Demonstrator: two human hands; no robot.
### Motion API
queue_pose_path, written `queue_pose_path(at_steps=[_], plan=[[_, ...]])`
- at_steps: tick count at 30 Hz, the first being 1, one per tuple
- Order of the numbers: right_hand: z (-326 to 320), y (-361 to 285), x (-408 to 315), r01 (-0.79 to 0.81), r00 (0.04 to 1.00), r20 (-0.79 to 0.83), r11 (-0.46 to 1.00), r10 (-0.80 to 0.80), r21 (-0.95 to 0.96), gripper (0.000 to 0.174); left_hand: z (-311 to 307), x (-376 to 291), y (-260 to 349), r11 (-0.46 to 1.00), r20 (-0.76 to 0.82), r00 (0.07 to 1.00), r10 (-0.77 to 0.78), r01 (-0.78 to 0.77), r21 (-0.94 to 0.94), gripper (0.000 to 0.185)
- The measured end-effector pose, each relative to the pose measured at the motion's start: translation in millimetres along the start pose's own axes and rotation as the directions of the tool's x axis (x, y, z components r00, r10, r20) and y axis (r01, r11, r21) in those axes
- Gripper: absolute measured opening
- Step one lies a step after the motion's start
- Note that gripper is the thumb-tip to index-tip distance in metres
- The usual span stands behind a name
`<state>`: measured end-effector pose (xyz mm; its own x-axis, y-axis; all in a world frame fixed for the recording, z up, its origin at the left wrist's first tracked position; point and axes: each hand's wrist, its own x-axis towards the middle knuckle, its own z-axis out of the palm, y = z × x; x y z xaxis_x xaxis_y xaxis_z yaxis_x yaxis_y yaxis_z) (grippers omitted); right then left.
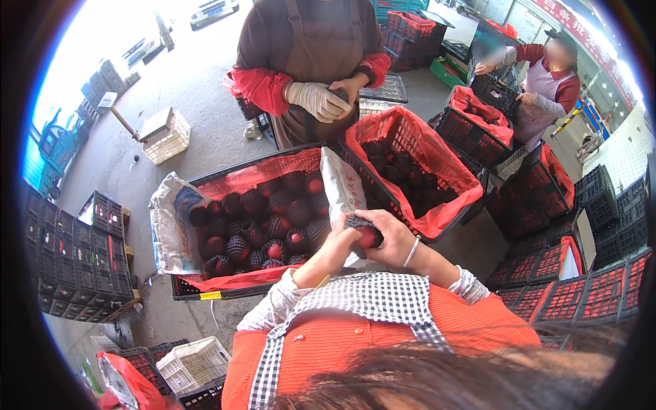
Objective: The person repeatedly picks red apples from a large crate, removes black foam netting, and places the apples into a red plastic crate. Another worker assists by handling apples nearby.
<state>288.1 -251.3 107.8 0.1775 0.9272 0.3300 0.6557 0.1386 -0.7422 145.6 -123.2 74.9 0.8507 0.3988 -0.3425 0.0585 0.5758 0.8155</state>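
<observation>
Between my left hand (335, 247) and my right hand (390, 237), close to my chest, is a round red fruit (368, 237) partly covered by a dark foam net. My fingers wrap it from both sides; a bracelet circles my right wrist. Just beyond and to the left stands a black plastic crate (241, 174) lined with red film, holding many red fruits (275, 249) in dark nets. Printed sacking (344, 179) drapes over its right end and more sacking (171, 225) over its left end. Right of it, a second red-lined crate (453, 215) contains dark netted fruits.
Across the crates a co-worker in a brown apron (325, 61) holds a dark round thing in both hands, one gloved. Two people (548, 87) handle a black crate (494, 95) at upper right. Stacked black crates (77, 256) stand left, others right; a white crate (195, 364) lies lower left.
</observation>
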Motion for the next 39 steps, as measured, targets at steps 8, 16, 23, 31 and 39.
queue_pose_path(at_steps=[8, 16, 23, 31, 39], plan=[[-9, 20, -8, -0.419, 0.876, 0.192, 0.5, 0.443, 0.758, 0.06, 1, -6, 8, 0.924, 0.102, 0.987, 0.123, -0.152, 0.35, 0.051], [-9, 36, -22, -0.346, 0.849, 0.328, -0.032, 0.414, 0.938, 0.05, -6, 5, -3, 0.997, 0.202, 0.979, -0.015, 0.001, 0.071, 0.054], [-13, 27, -21, -0.291, 0.921, 0.161, 0.351, 0.355, 0.89, 0.071, 0, 6, -5, 0.991, 0.216, 0.97, 0.115, -0.098, -0.087, 0.057], [-24, 17, -16, 0.083, 0.996, 0.006, 0.96, -0.087, 0.269, 0.076, -16, -14, 27, 0.416, 0.537, 0.629, 0.562, -0.777, 0.474, 0.059], [-8, 14, -8, 0.412, 0.91, -0.079, 0.907, -0.406, 0.084, 0.034, -32, -28, 29, 0.215, 0.578, 0.44, 0.688, -0.883, 0.417, 0.046]])
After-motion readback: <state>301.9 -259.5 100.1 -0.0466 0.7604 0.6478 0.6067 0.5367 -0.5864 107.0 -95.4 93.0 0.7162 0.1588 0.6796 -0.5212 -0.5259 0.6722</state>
